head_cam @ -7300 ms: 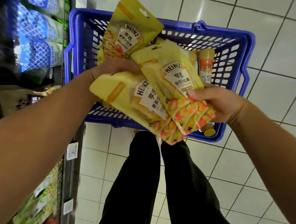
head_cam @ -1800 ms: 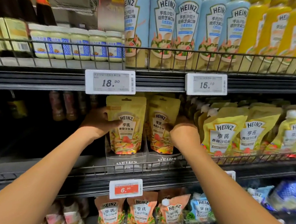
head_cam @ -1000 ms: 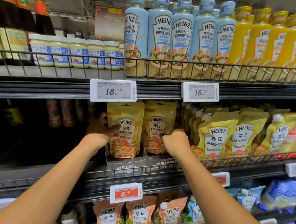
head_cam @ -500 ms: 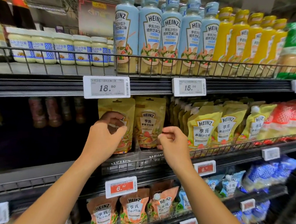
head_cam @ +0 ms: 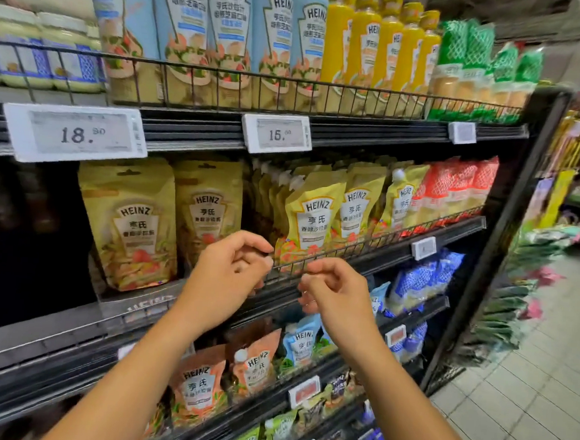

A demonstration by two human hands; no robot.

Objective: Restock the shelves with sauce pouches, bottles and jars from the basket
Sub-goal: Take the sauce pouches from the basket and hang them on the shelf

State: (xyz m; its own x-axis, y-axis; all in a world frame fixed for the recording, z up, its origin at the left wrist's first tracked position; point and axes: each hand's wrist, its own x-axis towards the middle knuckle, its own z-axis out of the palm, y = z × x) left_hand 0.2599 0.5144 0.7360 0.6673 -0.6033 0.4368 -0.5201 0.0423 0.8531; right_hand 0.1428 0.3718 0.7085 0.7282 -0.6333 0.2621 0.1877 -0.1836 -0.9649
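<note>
Two yellow Heinz sauce pouches stand upright side by side on the middle shelf: the left pouch (head_cam: 130,222) and the right pouch (head_cam: 208,210), in a clear display tray (head_cam: 145,307). My left hand (head_cam: 230,270) and my right hand (head_cam: 331,291) hover in front of the shelf's wire rail (head_cam: 383,243). Both are empty, with fingers loosely curled, clear of the pouches. The basket is out of view.
Spouted yellow Heinz pouches (head_cam: 311,221) fill the shelf to the right, red packs (head_cam: 455,186) beyond them. Blue bottles (head_cam: 226,33), yellow bottles (head_cam: 373,43) and jars (head_cam: 43,51) stand on the upper shelf. Orange pouches (head_cam: 198,385) sit below. Tiled aisle floor (head_cam: 537,391) lies right.
Both hands have let go of the two yellow pouches and drawn back toward me and to the right. The view has swung right along the shelf.
</note>
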